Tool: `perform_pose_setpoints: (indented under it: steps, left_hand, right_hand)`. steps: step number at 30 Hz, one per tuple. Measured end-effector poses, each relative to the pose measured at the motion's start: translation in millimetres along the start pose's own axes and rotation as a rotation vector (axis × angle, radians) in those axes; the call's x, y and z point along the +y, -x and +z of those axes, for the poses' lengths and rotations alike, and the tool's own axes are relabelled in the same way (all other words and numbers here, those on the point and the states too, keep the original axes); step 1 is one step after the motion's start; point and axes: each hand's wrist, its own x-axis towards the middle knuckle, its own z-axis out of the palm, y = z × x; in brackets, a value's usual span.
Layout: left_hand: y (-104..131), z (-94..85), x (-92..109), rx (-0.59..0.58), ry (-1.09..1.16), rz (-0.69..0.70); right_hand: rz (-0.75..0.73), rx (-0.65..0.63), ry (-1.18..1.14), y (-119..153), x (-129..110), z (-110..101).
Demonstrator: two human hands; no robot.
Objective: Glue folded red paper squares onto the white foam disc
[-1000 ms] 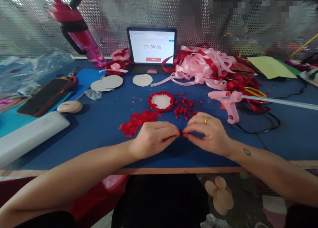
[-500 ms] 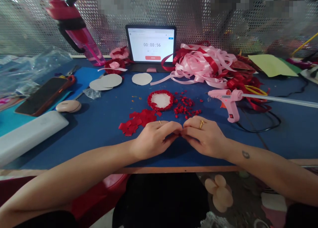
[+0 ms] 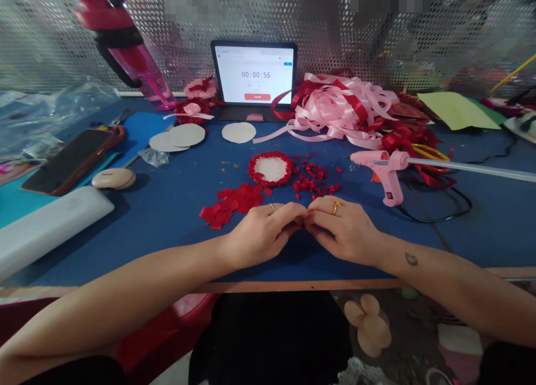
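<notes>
The left hand (image 3: 260, 237) and the right hand (image 3: 347, 233) meet fingertip to fingertip above the near edge of the blue tabletop (image 3: 176, 212), fingers curled and pinched narrow; the knuckles hide what lies between them, so I cannot tell whether either hand holds anything. A gold-coloured ring (image 3: 336, 208) sits on a finger of the right hand. Just beyond the left hand lies a loose pile of flat, bright red fabric-like pieces (image 3: 240, 198), several overlapping. Just beyond the right hand is a scatter of small, crumpled dark red bits (image 3: 310, 185), and to their left, farther from the hands than the flat pile, rests a round white disc with a frilly red border (image 3: 271, 169), its middle bare white. To the right of the right hand stands a pink plastic glue gun (image 3: 390, 177), a long translucent stick (image 3: 464, 169) running from its back end. Farther off, a heap of shiny pink and red ribbon (image 3: 330, 111) lies beside a dark-framed tablet (image 3: 255, 75) reading 00:00:56, with a flat white paper circle (image 3: 238, 132) in front of it
</notes>
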Motion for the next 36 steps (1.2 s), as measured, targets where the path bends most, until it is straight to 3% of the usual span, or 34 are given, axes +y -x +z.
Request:
perform_pose_setpoints:
  steps: [21,36]
  left_hand:
    - [-1.8,0.1,2.0,0.118,0.060,-0.126]
    - [2.9,4.9,0.6,0.114,-0.166,0.160]
  right_hand:
    - [0.022,0.074,0.084,-2.2,-4.8,-0.9]
    - [0.037,0.045,0.079,-0.3,-8.1,5.0]
